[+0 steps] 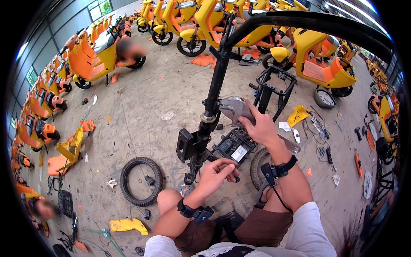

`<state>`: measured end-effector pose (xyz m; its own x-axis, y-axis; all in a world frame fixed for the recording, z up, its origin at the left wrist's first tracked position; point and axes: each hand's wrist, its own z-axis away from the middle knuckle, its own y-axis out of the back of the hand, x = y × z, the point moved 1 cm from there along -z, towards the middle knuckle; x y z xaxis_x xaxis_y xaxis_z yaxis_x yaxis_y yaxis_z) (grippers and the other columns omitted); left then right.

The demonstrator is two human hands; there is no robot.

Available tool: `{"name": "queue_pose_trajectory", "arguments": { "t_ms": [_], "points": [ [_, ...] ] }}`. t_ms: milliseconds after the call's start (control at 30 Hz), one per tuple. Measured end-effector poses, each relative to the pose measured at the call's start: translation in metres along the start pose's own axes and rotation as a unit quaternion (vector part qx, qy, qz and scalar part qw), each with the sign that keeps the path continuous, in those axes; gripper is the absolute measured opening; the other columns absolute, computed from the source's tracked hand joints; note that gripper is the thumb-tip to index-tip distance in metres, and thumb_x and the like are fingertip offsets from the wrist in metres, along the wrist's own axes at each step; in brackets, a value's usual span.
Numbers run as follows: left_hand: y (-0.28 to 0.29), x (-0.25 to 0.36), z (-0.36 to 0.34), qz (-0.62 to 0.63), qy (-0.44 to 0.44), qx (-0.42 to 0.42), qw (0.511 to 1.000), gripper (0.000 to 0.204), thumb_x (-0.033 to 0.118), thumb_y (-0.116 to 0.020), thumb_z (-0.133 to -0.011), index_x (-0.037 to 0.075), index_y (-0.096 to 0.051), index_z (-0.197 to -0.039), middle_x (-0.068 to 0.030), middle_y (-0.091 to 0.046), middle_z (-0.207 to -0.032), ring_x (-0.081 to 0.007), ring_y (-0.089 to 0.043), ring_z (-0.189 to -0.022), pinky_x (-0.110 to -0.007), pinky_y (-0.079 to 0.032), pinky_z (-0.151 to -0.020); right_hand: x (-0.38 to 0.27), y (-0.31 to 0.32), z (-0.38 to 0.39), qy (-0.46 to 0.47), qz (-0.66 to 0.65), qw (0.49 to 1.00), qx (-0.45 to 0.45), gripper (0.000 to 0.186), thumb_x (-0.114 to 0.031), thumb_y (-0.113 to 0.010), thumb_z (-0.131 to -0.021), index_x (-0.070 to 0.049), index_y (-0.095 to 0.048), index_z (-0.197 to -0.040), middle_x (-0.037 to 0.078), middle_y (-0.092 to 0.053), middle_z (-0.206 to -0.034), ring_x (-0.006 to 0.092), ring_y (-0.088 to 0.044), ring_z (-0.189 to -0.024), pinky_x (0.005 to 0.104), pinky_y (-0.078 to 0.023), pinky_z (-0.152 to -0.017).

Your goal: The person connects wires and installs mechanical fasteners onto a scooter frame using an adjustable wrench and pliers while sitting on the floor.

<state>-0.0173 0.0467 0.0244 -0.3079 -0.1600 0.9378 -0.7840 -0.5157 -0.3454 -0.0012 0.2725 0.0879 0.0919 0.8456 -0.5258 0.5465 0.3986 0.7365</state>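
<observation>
Rounded grey piece (232, 108) pinched in my right grip (262, 127) above a cluttered floor (145, 103)

My right grip is closed on the piece, thumb across its face, right beside a black steering column (219, 79); I can't see whether the two are joined. My left grip (217, 174) is lower, near the column's foot, fingers curled in; a small dark thing (237, 178) shows at the fingertips, but I can't make out whether I hold it.

The column stands in front of me, leaning right into a black bar (299, 18) that sweeps overhead and cuts across the yellow-and-orange scooters (209, 25) behind. A black box (186, 145) sits on its lower left side. Between my hands is a black tray of parts (231, 144) with a white label.

On the floor to my left lies a tyre (124, 182), and nearer me a yellow panel (127, 225). Another tyre (255, 169) is partly hidden by my right forearm (293, 184). Beyond my right grip stands a bare black frame (293, 81), with a grey wheel (325, 99) and a yellow cover (298, 115) near it.
</observation>
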Motion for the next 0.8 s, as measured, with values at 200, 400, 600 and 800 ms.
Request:
{"name": "queue_pose_trajectory", "arguments": {
  "t_ms": [200,400,600,800],
  "points": [
    [0.0,0.001,0.003,-0.003,0.003,-0.007,1.0,0.019,0.011,-0.055,-0.098,-0.004,-0.063,-0.106,-0.0136,-0.07,-0.087,-0.0155,-0.066,-0.068,-0.028,-0.054,-0.064,-0.006,0.005,0.0,-0.006,-0.018,0.999,-0.027,0.067,-0.037,-0.064,-0.088,-0.014,-0.04,-0.146,0.026,-0.06,-0.067,0.0445,-0.062,-0.067,0.0455,-0.049,-0.064],
    [-0.001,0.0,0.004,-0.008,0.01,-0.009,1.0,0.019,0.011,-0.054,-0.098,-0.004,-0.063,-0.106,-0.0136,-0.07,-0.087,-0.0156,-0.066,-0.068,-0.028,-0.054,-0.065,-0.003,0.005,-0.001,0.007,-0.025,0.999,-0.025,0.067,-0.034,-0.064,-0.086,-0.013,-0.04,-0.146,0.028,-0.061,-0.071,0.046,-0.062,-0.072,0.0461,-0.05,-0.068],
    [0.001,0.003,0.004,-0.015,0.016,0.001,1.0,0.019,0.011,-0.054,-0.098,-0.004,-0.063,-0.107,-0.0137,-0.07,-0.087,-0.0158,-0.066,-0.068,-0.029,-0.054,-0.065,-0.005,0.012,-0.005,0.004,-0.028,0.998,-0.047,0.067,-0.031,-0.064,-0.085,-0.014,-0.04,-0.145,0.03,-0.061,-0.074,0.0472,-0.062,-0.076,0.0481,-0.049,-0.072],
    [0.0,0.002,0.007,-0.004,0.021,0.002,1.0,0.02,0.011,-0.054,-0.098,-0.005,-0.063,-0.107,-0.0142,-0.07,-0.087,-0.0167,-0.066,-0.07,-0.029,-0.054,-0.065,0.001,0.012,-0.009,0.0,-0.031,0.997,-0.074,0.065,-0.028,-0.064,-0.085,-0.016,-0.041,-0.145,0.03,-0.063,-0.078,0.0475,-0.061,-0.077,0.049,-0.049,-0.074]
  ]
}}
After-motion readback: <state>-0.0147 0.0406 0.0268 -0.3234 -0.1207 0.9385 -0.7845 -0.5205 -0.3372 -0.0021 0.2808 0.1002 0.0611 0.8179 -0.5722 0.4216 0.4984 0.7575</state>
